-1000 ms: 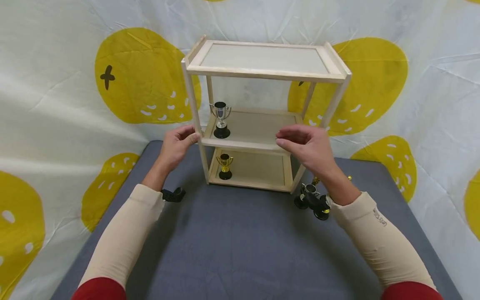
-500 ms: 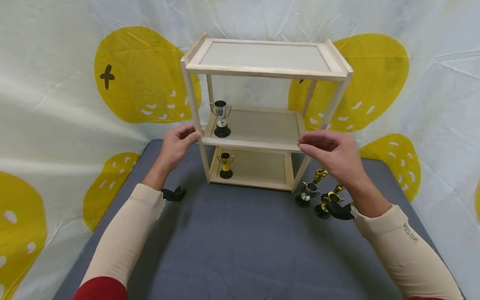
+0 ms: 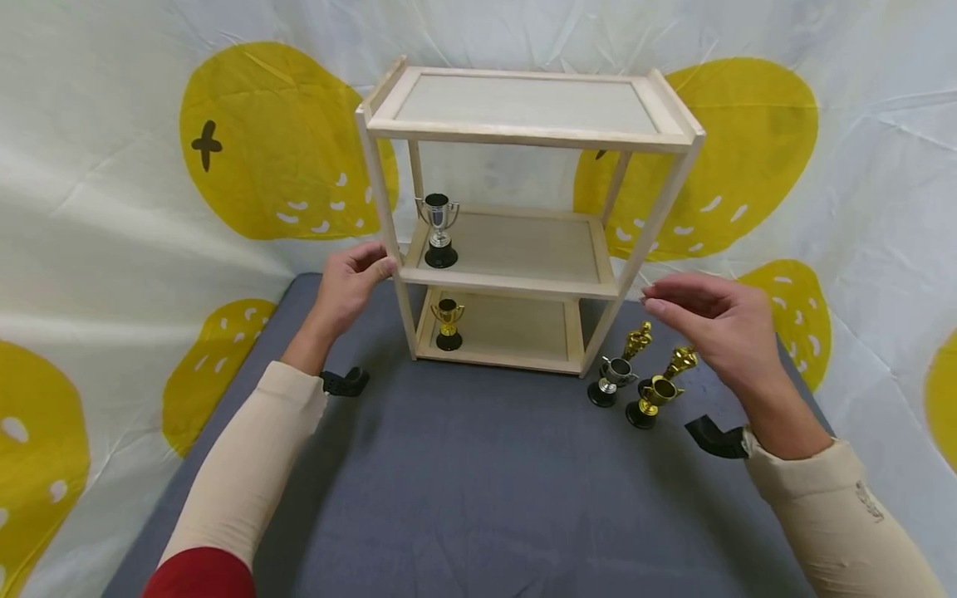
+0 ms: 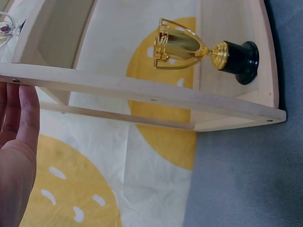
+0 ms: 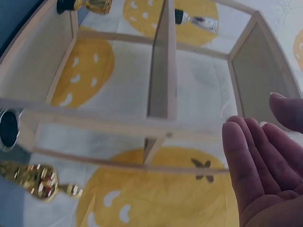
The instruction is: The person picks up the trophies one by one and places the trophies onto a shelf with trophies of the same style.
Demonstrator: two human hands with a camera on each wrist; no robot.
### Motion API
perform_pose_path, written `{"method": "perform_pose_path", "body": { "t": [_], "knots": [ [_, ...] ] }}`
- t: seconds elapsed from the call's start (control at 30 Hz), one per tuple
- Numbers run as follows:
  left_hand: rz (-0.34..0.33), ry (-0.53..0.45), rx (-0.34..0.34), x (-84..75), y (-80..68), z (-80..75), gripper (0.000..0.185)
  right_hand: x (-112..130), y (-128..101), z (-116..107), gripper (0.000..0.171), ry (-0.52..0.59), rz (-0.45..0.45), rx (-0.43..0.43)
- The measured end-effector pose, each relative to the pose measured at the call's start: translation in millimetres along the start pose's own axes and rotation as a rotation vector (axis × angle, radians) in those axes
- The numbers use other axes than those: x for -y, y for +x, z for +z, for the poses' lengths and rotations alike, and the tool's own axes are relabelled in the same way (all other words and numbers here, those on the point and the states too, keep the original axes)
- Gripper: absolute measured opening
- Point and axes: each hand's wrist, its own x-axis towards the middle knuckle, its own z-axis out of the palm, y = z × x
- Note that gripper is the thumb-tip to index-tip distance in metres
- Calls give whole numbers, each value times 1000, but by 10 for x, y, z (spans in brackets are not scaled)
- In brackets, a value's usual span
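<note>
A pale wooden shelf rack (image 3: 501,286) with three levels stands on the grey surface. My left hand (image 3: 345,286) holds its left front post at the middle level, thumb in front and fingers behind. In the left wrist view, the fingers (image 4: 29,111) reach that post. A silver trophy cup (image 3: 439,223) stands at the left of the middle level. Below it, on the bottom level, is a smaller gold trophy cup (image 3: 448,320). My right hand (image 3: 721,328) hovers right of the rack, fingers loosely bent, nothing held.
Right of the rack, a silver trophy cup (image 3: 615,372) and a gold trophy cup (image 3: 658,390) stand on the grey surface (image 3: 463,482). Behind them are two gold figurine trophies, one nearer the rack (image 3: 638,339). A patterned white cloth (image 3: 493,33) hangs behind.
My right hand has moved right and slightly down, from in front of the middle level to beyond the rack's right post, uncovering the trophies there. The left hand stays at its post.
</note>
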Motion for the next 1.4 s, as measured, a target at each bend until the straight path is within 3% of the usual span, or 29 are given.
{"method": "perform_pose_path", "body": {
  "t": [0.3,0.53,0.67,0.77,0.87,1.07,1.2,1.4],
  "knots": [
    [17,-5,-17,7,-14,-5,40,-286,-180,-306,29,159,26,-72],
    [24,-18,-19,12,-26,-11,37,-535,-396,-537,29,115,90,-145],
    [26,-14,-23,11,-28,-16,37,-702,-489,-618,31,186,124,-181],
    [19,-8,-26,4,-28,-19,37,-852,-547,-666,32,146,158,-188],
    [14,-1,-24,-2,-19,-15,39,-1003,-598,-708,33,38,209,-166],
    [9,-6,-25,-2,1,-1,38,-1263,-652,-696,39,-99,311,-65],
    [12,-9,-18,2,2,6,39,-1365,-676,-645,45,-180,354,-7],
    [33,-19,-10,-5,13,13,36,-1410,-671,-535,54,-252,397,14]
  ]
}}
